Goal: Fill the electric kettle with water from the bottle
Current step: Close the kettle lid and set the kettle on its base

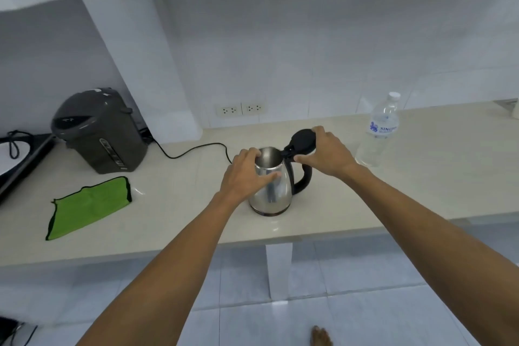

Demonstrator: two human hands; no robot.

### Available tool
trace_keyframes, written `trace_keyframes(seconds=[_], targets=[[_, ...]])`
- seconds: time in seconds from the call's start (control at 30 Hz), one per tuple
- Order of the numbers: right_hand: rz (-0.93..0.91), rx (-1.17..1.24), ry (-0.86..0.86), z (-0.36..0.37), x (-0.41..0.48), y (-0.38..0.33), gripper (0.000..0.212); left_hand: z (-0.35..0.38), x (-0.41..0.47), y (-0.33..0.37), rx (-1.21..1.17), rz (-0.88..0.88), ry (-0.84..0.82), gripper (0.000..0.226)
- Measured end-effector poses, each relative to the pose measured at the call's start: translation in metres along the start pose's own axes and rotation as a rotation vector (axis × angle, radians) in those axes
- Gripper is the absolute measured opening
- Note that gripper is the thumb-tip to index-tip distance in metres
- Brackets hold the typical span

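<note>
A shiny steel electric kettle (273,194) with a black handle stands upright in the middle of the counter. Its black lid (302,139) is swung up and back, so the mouth is uncovered. My left hand (245,174) wraps the kettle's upper body on the left side. My right hand (327,153) holds the raised lid at the hinge end above the handle. A clear plastic water bottle (379,132) with a white cap on stands upright to the right of the kettle, untouched.
A dark grey thermo pot (102,132) sits at the back left, its black cord (193,149) running across the counter. A green cloth (90,206) lies front left. Two wall sockets (241,109) sit behind. The counter's front edge (280,239) is near my arms.
</note>
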State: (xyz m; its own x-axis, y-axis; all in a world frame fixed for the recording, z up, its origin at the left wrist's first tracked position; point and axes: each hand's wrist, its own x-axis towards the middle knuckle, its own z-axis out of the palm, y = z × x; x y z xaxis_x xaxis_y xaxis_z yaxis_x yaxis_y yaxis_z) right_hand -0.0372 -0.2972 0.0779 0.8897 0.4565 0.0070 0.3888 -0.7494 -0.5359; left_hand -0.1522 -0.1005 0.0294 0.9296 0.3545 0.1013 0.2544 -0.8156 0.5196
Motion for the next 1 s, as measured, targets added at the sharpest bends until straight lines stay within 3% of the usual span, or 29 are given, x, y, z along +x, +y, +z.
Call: trace_keyframes(seconds=[0.17, 0.27, 0.43, 0.57, 0.77, 1.0], targets=[[0.034, -0.111, -0.045, 0.003, 0.028, 0.010, 0.089, 0.003, 0.027, -0.026, 0.175, -0.040, -0.090, 0.113], [-0.035, -0.155, -0.062, 0.005, 0.043, 0.015, 0.075, 0.011, 0.044, -0.037, 0.215, -0.070, -0.159, 0.123], [-0.318, -0.206, -0.059, -0.005, 0.063, 0.008, 0.080, 0.019, 0.062, -0.048, 0.059, -0.044, -0.216, 0.109], [-0.486, -0.220, -0.176, -0.002, 0.084, -0.009, 0.085, 0.020, 0.064, -0.055, -0.140, -0.092, -0.217, 0.109], [-0.525, -0.244, -0.421, 0.025, 0.107, -0.036, 0.088, 0.025, 0.066, -0.066, -0.285, -0.160, -0.224, 0.116], [-0.501, -0.279, -0.471, 0.050, 0.111, -0.041, 0.094, 0.026, 0.063, -0.068, -0.367, -0.173, -0.201, 0.110]])
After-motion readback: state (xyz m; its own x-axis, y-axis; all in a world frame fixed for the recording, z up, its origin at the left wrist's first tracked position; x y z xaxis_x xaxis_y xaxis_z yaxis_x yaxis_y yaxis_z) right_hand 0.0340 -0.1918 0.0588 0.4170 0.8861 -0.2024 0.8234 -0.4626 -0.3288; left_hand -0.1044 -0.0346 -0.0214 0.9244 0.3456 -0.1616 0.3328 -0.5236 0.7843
